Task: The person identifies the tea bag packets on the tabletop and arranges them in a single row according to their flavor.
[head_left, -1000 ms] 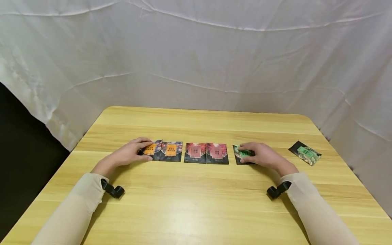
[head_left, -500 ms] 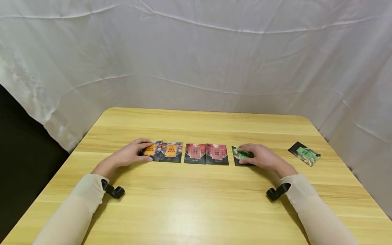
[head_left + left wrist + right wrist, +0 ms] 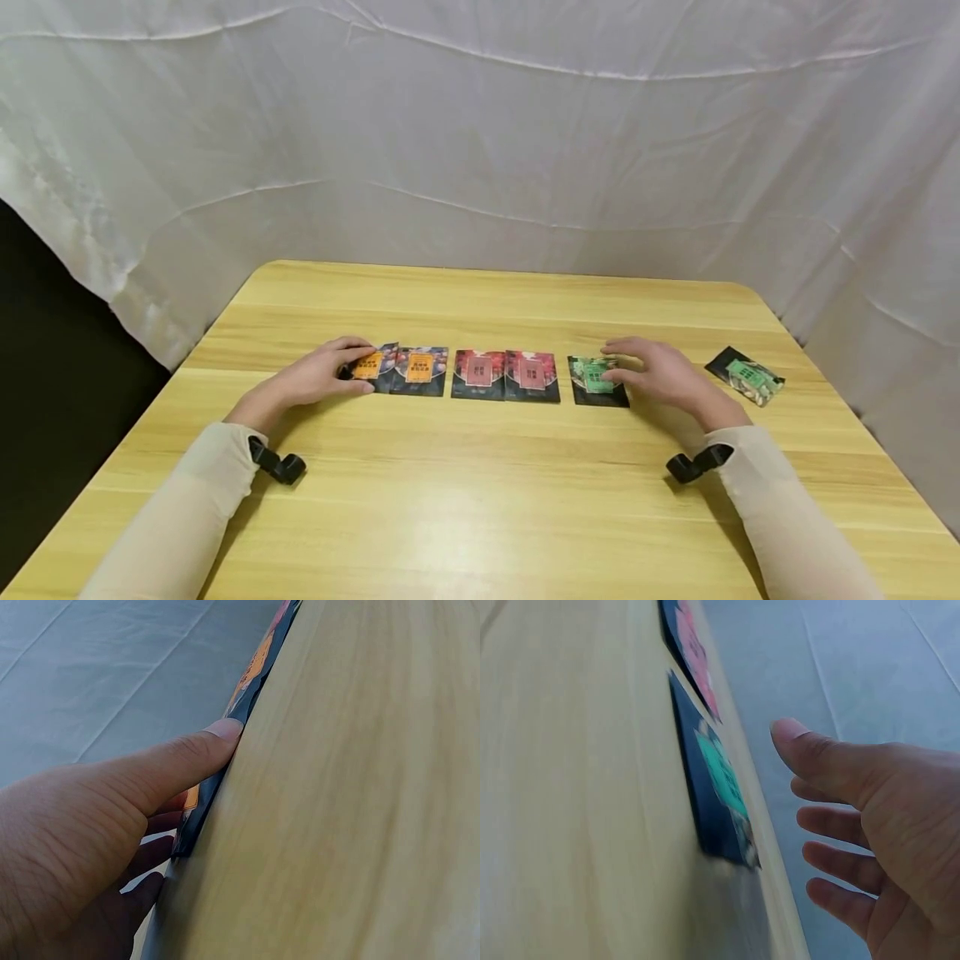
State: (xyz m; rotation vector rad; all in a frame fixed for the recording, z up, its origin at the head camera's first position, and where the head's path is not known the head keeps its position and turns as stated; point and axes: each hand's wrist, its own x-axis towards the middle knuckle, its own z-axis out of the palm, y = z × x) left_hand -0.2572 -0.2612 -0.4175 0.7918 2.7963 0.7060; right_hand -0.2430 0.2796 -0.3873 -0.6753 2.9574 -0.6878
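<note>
In the head view my left hand (image 3: 322, 371) rests on the leftmost orange-labelled sachet (image 3: 367, 367), its thumb near the front edge and the other fingers toward the back. That sachet slightly overlaps or abuts a second orange-labelled sachet (image 3: 419, 372). My right hand (image 3: 663, 373) hovers at the right side of a green-labelled sachet (image 3: 588, 383), thumb and fingers apart. In the right wrist view the same green-labelled sachet (image 3: 720, 776) lies flat, with the hand lifted away from it and holding nothing.
Two red-labelled sachets (image 3: 478, 375) lie side by side mid-row. Another green-labelled sachet (image 3: 747, 377) lies askew at the right. All are on a wooden table (image 3: 450, 500) with a white cloth (image 3: 480, 142) hanging behind it.
My right hand has let go of the green-labelled sachet and lifted away to the right, after shifting it slightly left. The left hand has stayed in place.
</note>
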